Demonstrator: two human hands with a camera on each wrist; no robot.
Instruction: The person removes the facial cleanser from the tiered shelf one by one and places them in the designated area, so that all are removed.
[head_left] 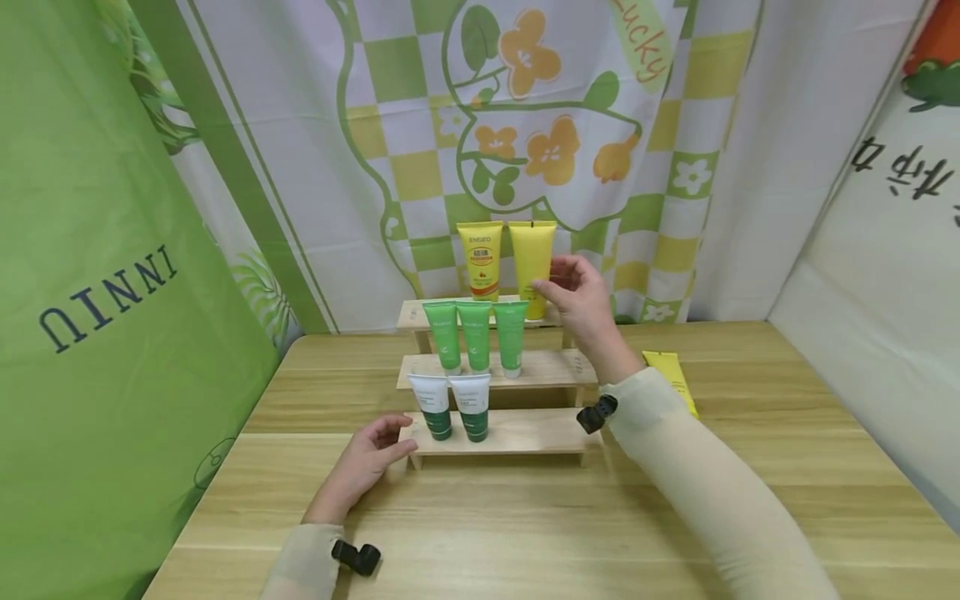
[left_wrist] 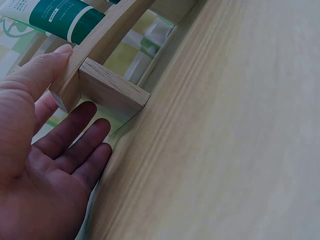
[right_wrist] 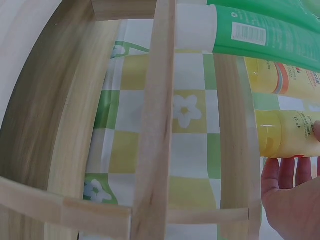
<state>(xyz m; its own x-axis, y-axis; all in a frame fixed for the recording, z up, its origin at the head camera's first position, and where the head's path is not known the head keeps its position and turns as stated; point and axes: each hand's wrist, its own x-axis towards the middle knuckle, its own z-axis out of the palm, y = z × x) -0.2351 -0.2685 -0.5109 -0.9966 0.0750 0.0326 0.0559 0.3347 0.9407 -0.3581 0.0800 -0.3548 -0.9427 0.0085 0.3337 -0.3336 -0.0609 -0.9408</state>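
My right hand (head_left: pixel 585 304) pinches a yellow squeeze tube (head_left: pixel 531 258), thumb in front and fingers at its right side. The tube is cap down at the top tier of a wooden three-tier display stand (head_left: pixel 540 429), beside another yellow tube (head_left: pixel 480 258) with its printed label forward. In the right wrist view, the held tube's cap (right_wrist: pixel 269 134) is right at the top board's edge. My left hand (head_left: pixel 363 458) holds the left end of the bottom tier, its thumb (left_wrist: pixel 62 50) on the board and the lower fingers loosely extended.
Several green tubes (head_left: pixel 474 333) line the middle tier. Two white-and-green tubes (head_left: pixel 432 407) stand at the bottom tier's left. Another yellow tube (head_left: pixel 671 379) lies on the wooden table (head_left: pixel 495 533), right of the stand, partly behind my right forearm. A patterned curtain (head_left: pixel 405 167) hangs behind.
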